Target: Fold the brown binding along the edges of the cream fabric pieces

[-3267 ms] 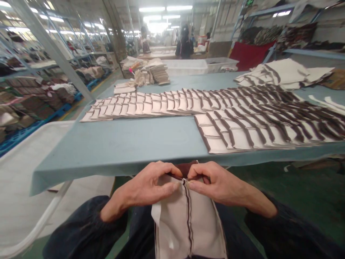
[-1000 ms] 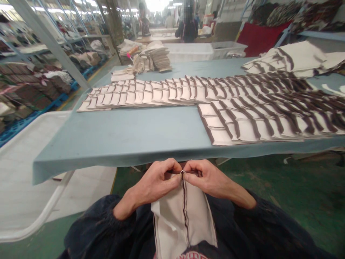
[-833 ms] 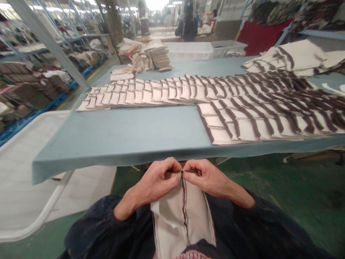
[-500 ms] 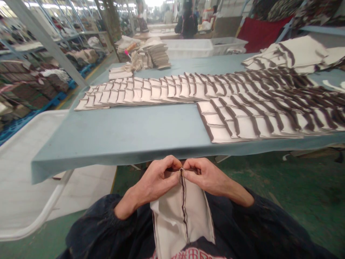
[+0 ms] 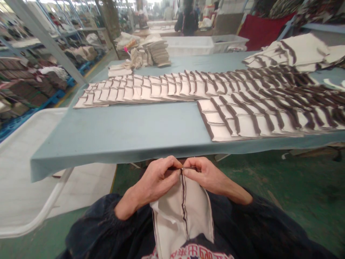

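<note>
A cream fabric piece (image 5: 198,207) with a dark seam down its middle hangs in front of my body. My left hand (image 5: 156,180) pinches its top edge just left of the seam, thumb and forefinger pressed together. On the other side of the seam, my right hand (image 5: 206,176) pinches the same edge, so the fingertips of both hands nearly meet. The lower end of the cloth lies against my dark clothing. Exactly how the edge is folded between the fingertips is too small to make out.
Beyond my hands stands a table with a blue-green cover (image 5: 113,133). Overlapping rows of cream pieces with dark edges (image 5: 226,120) lie on it. Stacked cloth (image 5: 156,50) and white bins (image 5: 188,45) are behind. A white-railed cart (image 5: 51,201) stands at left. A person (image 5: 187,21) is farther back.
Both hands keep their pinch on the fabric at nearly the same spot. The view has shifted very slightly, and the right side of the cloth bulges a little more.
</note>
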Available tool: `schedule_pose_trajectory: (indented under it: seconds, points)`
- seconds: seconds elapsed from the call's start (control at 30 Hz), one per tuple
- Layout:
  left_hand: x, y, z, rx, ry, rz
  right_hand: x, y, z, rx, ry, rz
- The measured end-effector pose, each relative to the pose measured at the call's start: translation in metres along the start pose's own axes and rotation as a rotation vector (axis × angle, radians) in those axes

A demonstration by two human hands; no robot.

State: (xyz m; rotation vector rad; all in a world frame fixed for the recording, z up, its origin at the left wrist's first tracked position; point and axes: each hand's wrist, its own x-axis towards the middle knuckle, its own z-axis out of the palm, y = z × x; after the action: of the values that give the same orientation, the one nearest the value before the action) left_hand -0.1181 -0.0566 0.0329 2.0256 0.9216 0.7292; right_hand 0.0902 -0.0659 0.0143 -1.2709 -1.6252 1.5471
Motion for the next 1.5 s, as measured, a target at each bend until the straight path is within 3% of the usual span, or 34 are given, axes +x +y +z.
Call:
schedule_pose_trajectory:
  seconds: [0.2,0.5,0.73,0.83,1.03,1.17,1.37,1.5]
  points:
    - [-0.002,-0.007,0.002,0.078,0.024,0.08,0.002,-0.002,0.002,0.027,0.024,0.023]
    - [-0.003,-0.005,0.003,0.342,0.059,0.349,0.001,-0.003,0.002,0.25,0.023,0.085]
    - [-0.012,-0.001,-0.004,0.364,0.035,0.512,-0.013,-0.006,0.009,0.546,-0.053,0.212]
    - [-0.019,0.004,-0.008,0.363,0.058,0.54,-0.019,-0.01,0.017,0.679,-0.083,0.194]
    - [-0.031,0.011,-0.012,0.452,0.065,0.494,-0.02,-0.016,0.033,0.848,-0.077,0.19]
    - [-0.036,0.009,-0.011,0.396,0.064,0.459,-0.019,-0.015,0.038,0.868,-0.086,0.202]
    - [-0.034,0.014,-0.014,0.087,0.098,0.333,-0.014,-0.017,0.029,0.631,-0.103,0.08]
    - [-0.03,0.029,-0.028,0.019,0.063,0.122,-0.014,-0.021,0.018,0.414,-0.093,-0.01]
